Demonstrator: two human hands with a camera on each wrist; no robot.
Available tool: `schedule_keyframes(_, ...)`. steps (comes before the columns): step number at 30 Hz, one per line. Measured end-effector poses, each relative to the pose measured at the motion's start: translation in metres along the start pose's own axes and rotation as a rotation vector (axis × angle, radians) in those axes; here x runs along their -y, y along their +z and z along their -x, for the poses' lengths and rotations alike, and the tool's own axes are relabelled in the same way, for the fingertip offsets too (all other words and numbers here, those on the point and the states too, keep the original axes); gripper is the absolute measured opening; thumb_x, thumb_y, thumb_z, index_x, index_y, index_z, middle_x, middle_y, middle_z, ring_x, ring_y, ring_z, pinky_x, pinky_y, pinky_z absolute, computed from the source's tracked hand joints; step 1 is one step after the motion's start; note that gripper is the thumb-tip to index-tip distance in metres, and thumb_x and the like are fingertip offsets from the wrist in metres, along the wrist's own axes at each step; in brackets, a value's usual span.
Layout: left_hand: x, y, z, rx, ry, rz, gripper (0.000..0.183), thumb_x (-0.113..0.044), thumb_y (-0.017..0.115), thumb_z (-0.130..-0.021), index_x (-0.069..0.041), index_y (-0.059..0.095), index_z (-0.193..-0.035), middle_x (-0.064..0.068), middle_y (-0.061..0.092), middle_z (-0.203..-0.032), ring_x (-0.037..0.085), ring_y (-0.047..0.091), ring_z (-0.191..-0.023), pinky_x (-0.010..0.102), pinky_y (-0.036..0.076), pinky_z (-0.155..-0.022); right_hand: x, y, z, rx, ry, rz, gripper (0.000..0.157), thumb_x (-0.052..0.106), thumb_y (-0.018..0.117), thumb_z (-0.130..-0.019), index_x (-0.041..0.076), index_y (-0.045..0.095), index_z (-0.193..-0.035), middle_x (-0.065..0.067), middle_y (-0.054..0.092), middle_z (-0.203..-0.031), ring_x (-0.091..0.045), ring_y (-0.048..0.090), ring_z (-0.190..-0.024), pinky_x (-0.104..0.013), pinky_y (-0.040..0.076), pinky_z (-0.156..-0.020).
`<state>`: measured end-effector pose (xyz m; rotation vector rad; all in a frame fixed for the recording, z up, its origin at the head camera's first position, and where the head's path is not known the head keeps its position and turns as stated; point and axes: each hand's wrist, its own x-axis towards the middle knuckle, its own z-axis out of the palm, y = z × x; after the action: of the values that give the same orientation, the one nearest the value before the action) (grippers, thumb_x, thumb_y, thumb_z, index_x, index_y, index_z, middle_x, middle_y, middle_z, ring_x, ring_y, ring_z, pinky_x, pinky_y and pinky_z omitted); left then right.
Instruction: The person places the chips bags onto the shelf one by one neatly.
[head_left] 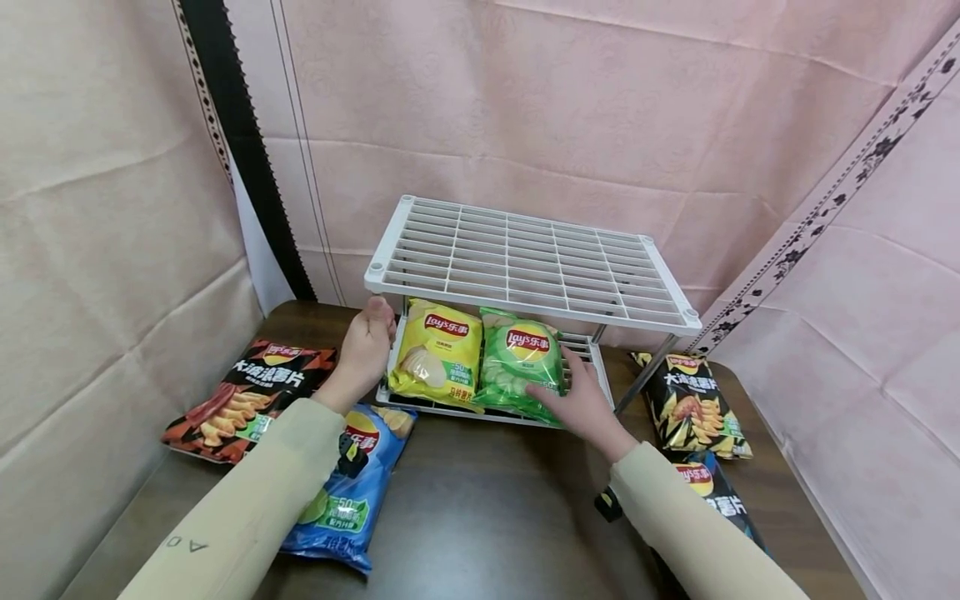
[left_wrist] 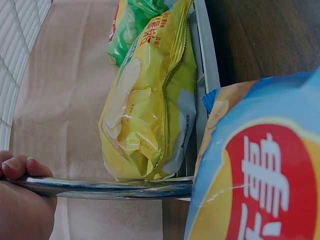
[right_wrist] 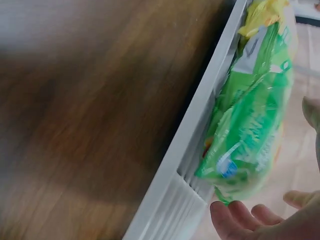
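Observation:
My left hand [head_left: 369,337] is at the left end of a white two-tier rack [head_left: 525,264]. In the left wrist view its fingers curl round the rack's shiny metal post [left_wrist: 110,188]. A yellow bag of Lay's chips [head_left: 437,354] leans on the lower tier. Right of it, on the same tier, stands a green bag of Lay's chips [head_left: 521,367]. My right hand [head_left: 581,398] is at the green bag's right side, fingers spread. In the right wrist view the fingertips [right_wrist: 239,214] lie close to the bag's end; whether they touch it I cannot tell.
A blue chip bag [head_left: 352,483] lies by my left forearm, and a red-black bag [head_left: 251,400] lies farther left. Right of the rack lie a black-yellow bag [head_left: 693,404] and a dark blue bag [head_left: 720,492]. Pink cloth [head_left: 480,108] hangs behind the brown table [head_left: 480,508].

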<state>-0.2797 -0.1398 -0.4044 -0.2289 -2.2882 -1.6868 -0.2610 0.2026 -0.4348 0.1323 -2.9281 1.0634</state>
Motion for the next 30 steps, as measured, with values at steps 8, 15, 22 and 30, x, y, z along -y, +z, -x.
schedule_keyframes(8, 0.001, -0.004, 0.001, -0.001, -0.005, -0.005, 0.063, -0.055, 0.010, -0.101, -0.005, 0.039, -0.076, 0.013, 0.040, -0.070, 0.029, 0.040, -0.062, 0.035, 0.033, -0.060, -0.005, -0.026, 0.042, 0.031, -0.072, 0.114, 0.102, 0.071, 0.066, -0.075, 0.017, 0.026, -0.152, -0.019, 0.035, -0.146, -0.036, 0.042, -0.129, -0.056, 0.040, -0.096)
schedule_keyframes(15, 0.000, -0.004, 0.001, -0.003, 0.005, 0.002, 0.063, -0.056, 0.010, -0.101, -0.005, 0.039, -0.076, 0.012, 0.040, -0.070, 0.029, 0.040, -0.062, 0.035, 0.033, -0.060, -0.027, -0.048, 0.069, 0.014, -0.064, 0.164, 0.102, 0.070, 0.067, -0.075, 0.011, 0.031, -0.149, -0.019, 0.047, -0.136, -0.035, 0.049, -0.120, -0.054, 0.043, -0.093)
schedule_keyframes(22, 0.001, -0.003, 0.001, 0.005, -0.007, 0.023, 0.063, -0.056, 0.011, -0.100, -0.004, 0.040, -0.079, 0.013, 0.041, -0.073, 0.029, 0.041, -0.063, 0.035, 0.033, -0.061, -0.057, -0.076, 0.086, 0.003, 0.014, 0.243, 0.109, 0.076, 0.061, -0.074, 0.003, 0.029, -0.148, -0.026, 0.046, -0.136, -0.043, 0.049, -0.120, -0.061, 0.042, -0.089)
schedule_keyframes(30, -0.004, -0.001, 0.001, 0.017, 0.002, 0.036, 0.062, -0.050, 0.012, -0.103, 0.000, 0.040, -0.079, 0.010, 0.038, -0.071, 0.025, 0.037, -0.061, 0.033, 0.031, -0.059, -0.094, -0.107, 0.106, 0.044, 0.093, 0.281, 0.109, 0.073, 0.059, -0.079, -0.004, 0.025, -0.148, -0.033, 0.033, -0.143, -0.052, 0.040, -0.123, -0.065, 0.040, -0.087)
